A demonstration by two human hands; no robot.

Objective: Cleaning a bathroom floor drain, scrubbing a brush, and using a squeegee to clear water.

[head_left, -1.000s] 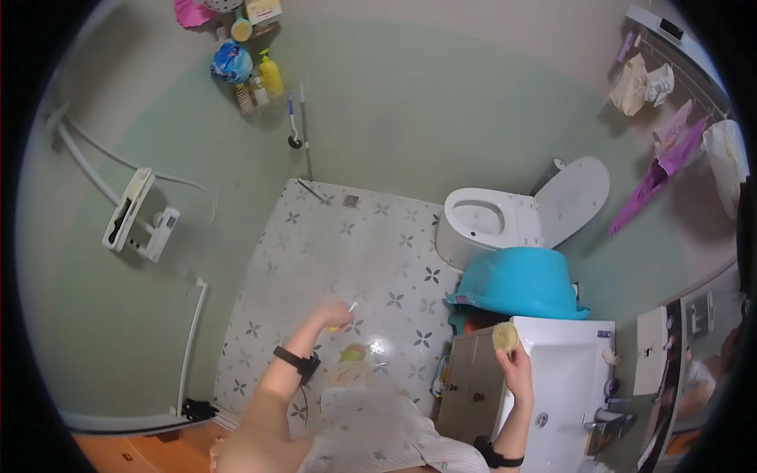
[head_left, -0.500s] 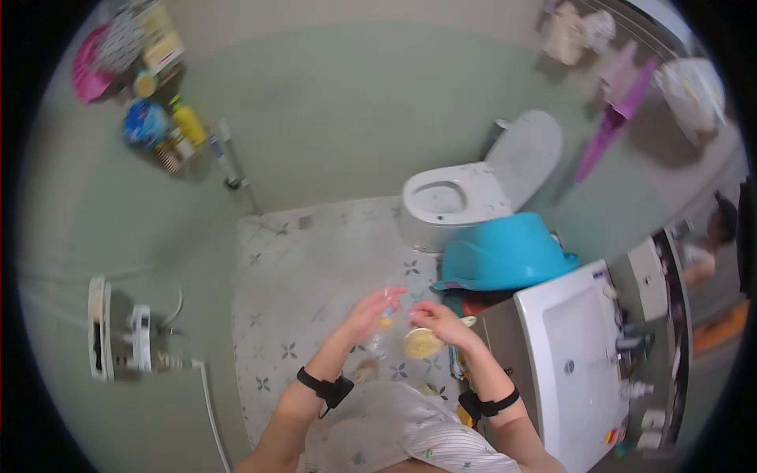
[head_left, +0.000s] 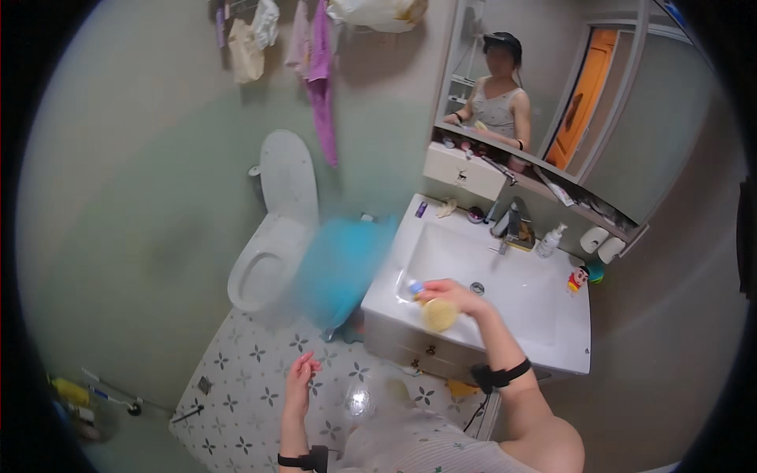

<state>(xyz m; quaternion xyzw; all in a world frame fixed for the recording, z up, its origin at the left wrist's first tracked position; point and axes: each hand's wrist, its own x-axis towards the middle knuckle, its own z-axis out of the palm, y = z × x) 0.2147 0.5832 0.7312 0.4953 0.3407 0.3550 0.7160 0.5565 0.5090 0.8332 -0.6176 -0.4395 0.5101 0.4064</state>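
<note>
My right hand [head_left: 453, 296] is closed over the near rim of the white sink [head_left: 378, 293]. It holds a round brush [head_left: 440, 314] with pale yellow bristles. A small thing with a blue top [head_left: 415, 288] shows at the fingertips; its kind is hard to make out. My left hand [head_left: 299, 384] hangs low over the patterned floor, fingers loosely bent and apart, with nothing visible in it. Below and right of it a shiny clear thing [head_left: 359, 400] shows above the floor, too blurred to name.
A blue basin [head_left: 343, 264] leans between the toilet [head_left: 272, 256] and the vanity. Behind the sink bowl stand a tap [head_left: 514, 225] and a white pump bottle [head_left: 551, 241]. A mirror [head_left: 544, 79] hangs above. Purple cloth [head_left: 322, 102] hangs from a rack.
The view has swung right toward the sink. My right hand has moved from above the floor to the sink's rim with the brush. My left hand is now apart from it, lower left.
</note>
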